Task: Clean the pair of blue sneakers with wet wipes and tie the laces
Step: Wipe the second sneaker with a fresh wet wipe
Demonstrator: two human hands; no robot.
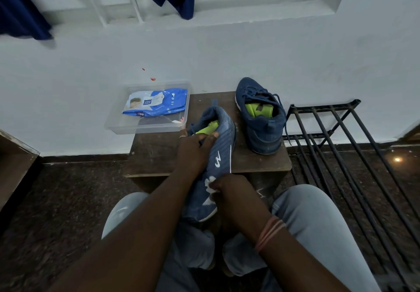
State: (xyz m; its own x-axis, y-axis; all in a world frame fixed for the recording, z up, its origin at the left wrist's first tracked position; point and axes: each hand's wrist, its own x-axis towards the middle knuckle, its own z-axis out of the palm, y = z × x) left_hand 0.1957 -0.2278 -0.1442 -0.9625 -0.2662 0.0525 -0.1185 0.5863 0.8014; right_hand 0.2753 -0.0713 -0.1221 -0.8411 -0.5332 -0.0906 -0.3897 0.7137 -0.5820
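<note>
Low centre, her right hand (229,186) pinches a wet wipe (210,185) against one sneaker (216,162) gripped by the left hand (195,151); a second sneaker (261,119) sits upper right.

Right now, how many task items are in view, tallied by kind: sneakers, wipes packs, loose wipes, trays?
Blue sneakers: 2, the held sneaker and the sneaker on the stool
Wipes packs: 1, the wipes pack
Loose wipes: 1, the white wipe under the right hand
Clear trays: 1, the tray
Total: 5
</note>
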